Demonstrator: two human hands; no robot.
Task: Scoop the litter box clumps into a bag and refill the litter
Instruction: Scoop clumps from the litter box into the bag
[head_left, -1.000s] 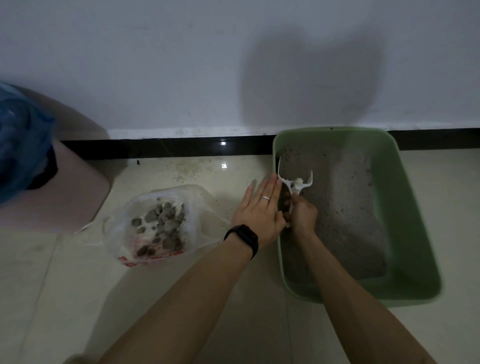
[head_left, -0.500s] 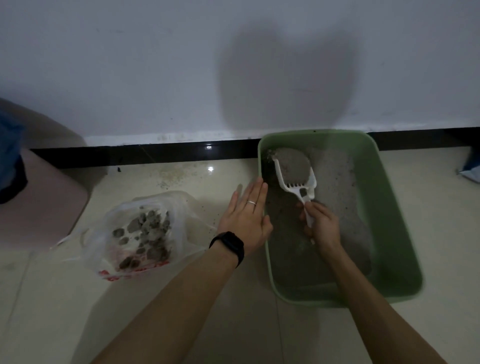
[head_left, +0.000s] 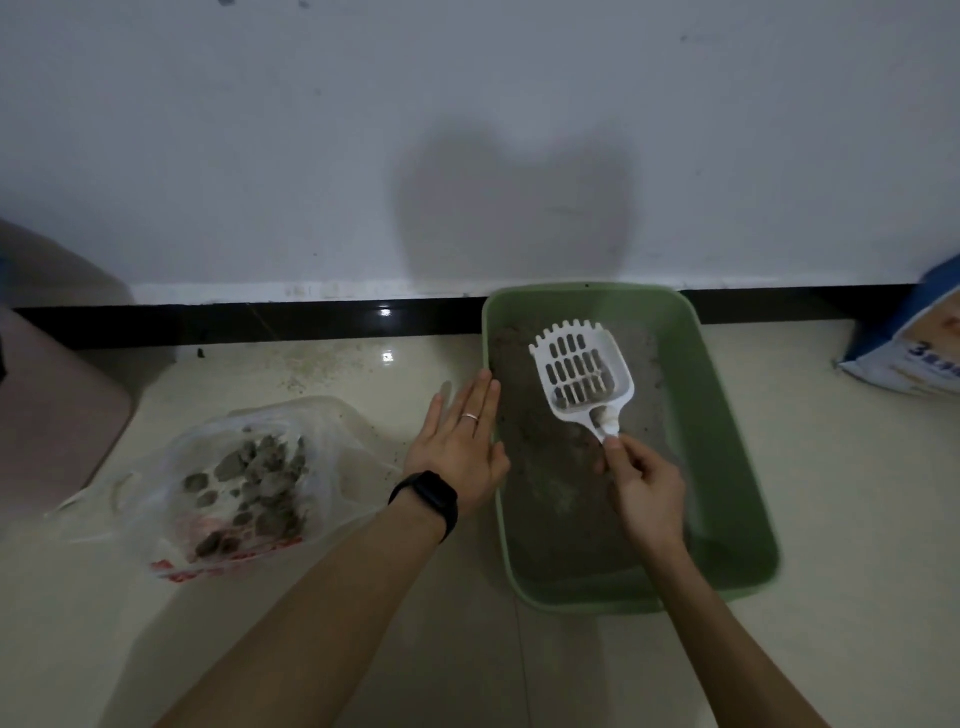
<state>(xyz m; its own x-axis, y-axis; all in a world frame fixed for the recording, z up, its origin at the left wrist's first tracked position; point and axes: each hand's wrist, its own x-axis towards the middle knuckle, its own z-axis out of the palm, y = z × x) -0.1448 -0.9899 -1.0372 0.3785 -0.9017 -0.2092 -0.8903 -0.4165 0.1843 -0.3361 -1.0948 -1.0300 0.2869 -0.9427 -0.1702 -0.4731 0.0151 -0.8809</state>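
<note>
A green litter box (head_left: 727, 457) sits on the floor against the wall, holding grey litter (head_left: 550, 478). My right hand (head_left: 641, 486) grips the handle of a white slotted scoop (head_left: 582, 371), which is raised above the litter with its head almost empty. My left hand (head_left: 460, 447) rests flat, fingers spread, against the box's left rim and holds nothing. To the left lies a clear plastic bag (head_left: 332, 457) with red print, open, with several grey clumps (head_left: 249, 488) inside.
A blue and white litter sack (head_left: 914, 348) stands at the right edge by the wall. A pinkish rounded object (head_left: 52, 405) fills the left edge. Litter crumbs dot the pale tile floor (head_left: 311, 374) near the black baseboard.
The scoop went from digging edge-on near the box's left wall to being lifted and turned flat above the litter. My left hand stayed at the rim. The view shifted right, showing the sack.
</note>
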